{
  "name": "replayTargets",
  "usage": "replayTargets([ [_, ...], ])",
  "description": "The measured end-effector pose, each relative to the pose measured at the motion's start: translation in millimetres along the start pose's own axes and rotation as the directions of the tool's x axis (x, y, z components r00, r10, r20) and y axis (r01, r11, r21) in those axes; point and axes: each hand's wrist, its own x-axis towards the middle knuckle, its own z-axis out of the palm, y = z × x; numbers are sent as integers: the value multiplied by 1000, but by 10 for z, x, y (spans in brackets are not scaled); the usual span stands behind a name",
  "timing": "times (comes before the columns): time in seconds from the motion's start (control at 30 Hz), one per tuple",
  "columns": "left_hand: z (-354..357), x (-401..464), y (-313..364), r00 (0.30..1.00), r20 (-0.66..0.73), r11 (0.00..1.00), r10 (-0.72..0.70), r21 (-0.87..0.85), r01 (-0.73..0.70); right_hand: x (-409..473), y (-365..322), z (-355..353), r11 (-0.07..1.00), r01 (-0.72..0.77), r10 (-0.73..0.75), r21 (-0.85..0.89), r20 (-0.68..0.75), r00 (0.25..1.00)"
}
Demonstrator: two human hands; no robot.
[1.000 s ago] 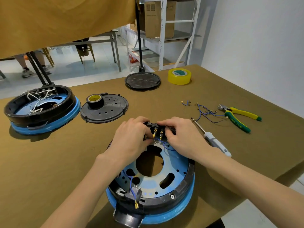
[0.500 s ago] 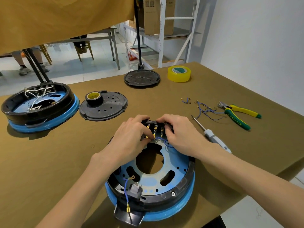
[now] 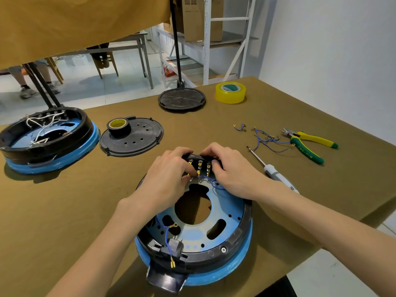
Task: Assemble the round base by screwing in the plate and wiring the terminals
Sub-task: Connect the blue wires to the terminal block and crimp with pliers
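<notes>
I see the round base low in the centre of the frame, on the brown table, its blue plate seated inside the black ring. At the base's far edge sits the black terminal block with brass tabs, and both hands meet there. My view of the left hand shows its fingers curled, thumb and fingertips pinching at the left side of the block; the right hand curls over the block's right end, fingers hooked on its top edge. A thin blue wire loops just under the right hand (I cannot tell whether either hand actually pinches it). A second blue wire with brass ends lies at the base's near side.

To the right lie a screwdriver, loose blue wires and yellow-green pliers. At upper centre sits yellow tape; at left, a second base and a black cover carrying a tape roll.
</notes>
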Motion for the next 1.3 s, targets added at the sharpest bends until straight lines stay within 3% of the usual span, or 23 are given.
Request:
replayTargets([
  [0.2, -7, -23, 15, 1000, 18, 999, 12, 37, -13, 4, -3, 1, 1000, 7, -7, -7, -1, 1000],
  [0.47, 49, 37, 48, 997, -49, 998, -54, -37, 53, -8, -12, -4, 1000, 16, -16, 8, -13, 1000],
  [0.73, 39, 13, 7, 999, -23, 995, -38, -97, 35, -15, -26, -19, 998, 16, -13, 65, -43, 999],
  [1.3, 55, 39, 21, 995, -72, 995, -63, -78, 57, 27, 28, -7, 983, -47, 46, 176, 14, 999],
])
